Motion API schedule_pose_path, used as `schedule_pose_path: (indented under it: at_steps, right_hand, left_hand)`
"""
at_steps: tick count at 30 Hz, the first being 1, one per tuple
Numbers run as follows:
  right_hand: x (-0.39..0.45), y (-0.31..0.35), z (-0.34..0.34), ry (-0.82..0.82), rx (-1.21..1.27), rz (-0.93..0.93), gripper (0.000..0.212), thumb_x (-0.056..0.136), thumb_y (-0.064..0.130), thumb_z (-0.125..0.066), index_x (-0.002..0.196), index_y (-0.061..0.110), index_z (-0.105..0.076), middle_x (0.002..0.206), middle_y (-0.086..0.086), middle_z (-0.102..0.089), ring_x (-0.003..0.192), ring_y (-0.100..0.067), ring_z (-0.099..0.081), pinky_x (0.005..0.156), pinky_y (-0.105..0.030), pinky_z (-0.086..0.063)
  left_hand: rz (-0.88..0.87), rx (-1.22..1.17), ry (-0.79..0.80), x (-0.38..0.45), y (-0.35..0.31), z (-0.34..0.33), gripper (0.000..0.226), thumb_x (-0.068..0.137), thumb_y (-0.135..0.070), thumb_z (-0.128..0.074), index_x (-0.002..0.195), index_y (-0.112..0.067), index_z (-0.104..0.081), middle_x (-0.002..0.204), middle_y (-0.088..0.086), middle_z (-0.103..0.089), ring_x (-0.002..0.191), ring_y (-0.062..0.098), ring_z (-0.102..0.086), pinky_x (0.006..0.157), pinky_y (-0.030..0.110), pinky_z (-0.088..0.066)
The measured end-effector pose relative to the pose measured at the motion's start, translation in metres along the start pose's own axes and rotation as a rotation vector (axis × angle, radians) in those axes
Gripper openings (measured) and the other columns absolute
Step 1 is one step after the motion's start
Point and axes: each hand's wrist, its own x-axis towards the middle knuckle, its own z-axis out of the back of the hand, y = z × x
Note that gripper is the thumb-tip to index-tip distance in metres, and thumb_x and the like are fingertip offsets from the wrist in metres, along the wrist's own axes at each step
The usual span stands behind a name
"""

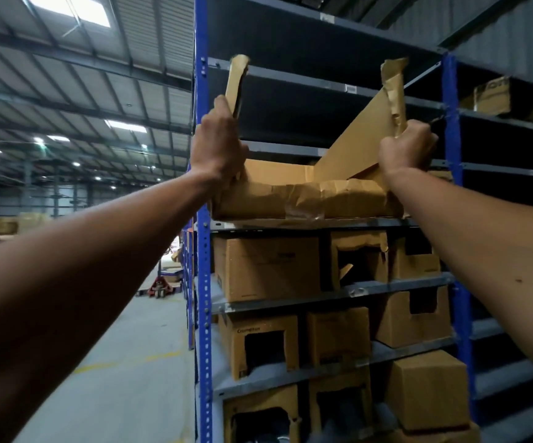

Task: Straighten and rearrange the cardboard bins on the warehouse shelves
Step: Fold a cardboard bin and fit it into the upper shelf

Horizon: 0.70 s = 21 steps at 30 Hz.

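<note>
A wide, crumpled cardboard bin with a low taped front wall sits on a shelf at about head height. Its side walls rise to torn points at the back. My left hand is closed around the bin's left wall, and my right hand grips the torn right wall. Both arms reach up and forward. Below, three shelves hold several cardboard bins with cut-out front openings, some skewed.
Blue perforated uprights frame the rack. The shelves above the held bin hold nothing I can see. Another box sits in the bay at the upper right. To the left runs a concrete aisle with a red pallet jack.
</note>
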Motion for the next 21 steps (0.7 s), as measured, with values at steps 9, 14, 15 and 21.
schedule_pose_path:
  at_steps: [9,14,15,21]
  right_hand:
    - [0.049,-0.017,-0.017,0.106,0.191,-0.028,0.031,0.091,0.013,-0.056,0.122,0.015,-0.052,0.131,-0.008,-0.045,0.117,-0.019,-0.049,0.086,-0.025,-0.043]
    - [0.064,-0.034,-0.028,0.157,0.212,-0.064,0.033,0.089,0.014,-0.058,0.121,0.017,-0.051,0.131,-0.008,-0.045,0.116,-0.018,-0.05,0.094,-0.031,-0.048]
    - [0.067,-0.037,-0.029,0.17,0.211,-0.054,0.032,0.09,0.014,-0.057,0.121,0.017,-0.051,0.13,-0.008,-0.045,0.115,-0.018,-0.05,0.092,-0.03,-0.048]
    - [0.062,-0.068,-0.042,0.376,0.095,0.089,0.036,0.094,0.008,-0.057,0.127,0.01,-0.046,0.132,-0.012,-0.046,0.116,-0.024,-0.052,0.089,-0.03,-0.046]
  left_hand:
    - [0.09,0.104,-0.101,0.027,-0.028,-0.005,0.034,0.086,0.001,-0.048,0.12,0.002,-0.047,0.107,0.023,-0.06,0.096,0.034,-0.059,0.068,0.027,-0.039]
    - [0.125,0.17,-0.105,0.025,-0.042,-0.019,0.032,0.084,0.003,-0.046,0.116,0.004,-0.049,0.108,0.028,-0.06,0.096,0.04,-0.057,0.065,0.028,-0.034]
    - [0.134,0.184,-0.113,0.024,-0.045,-0.021,0.031,0.083,0.002,-0.046,0.115,0.003,-0.05,0.106,0.027,-0.06,0.095,0.04,-0.056,0.064,0.027,-0.032]
    - [0.215,0.217,-0.013,-0.009,-0.047,-0.056,0.049,0.082,0.001,-0.053,0.128,0.001,-0.036,0.089,0.016,-0.054,0.083,0.03,-0.054,0.069,0.028,-0.038]
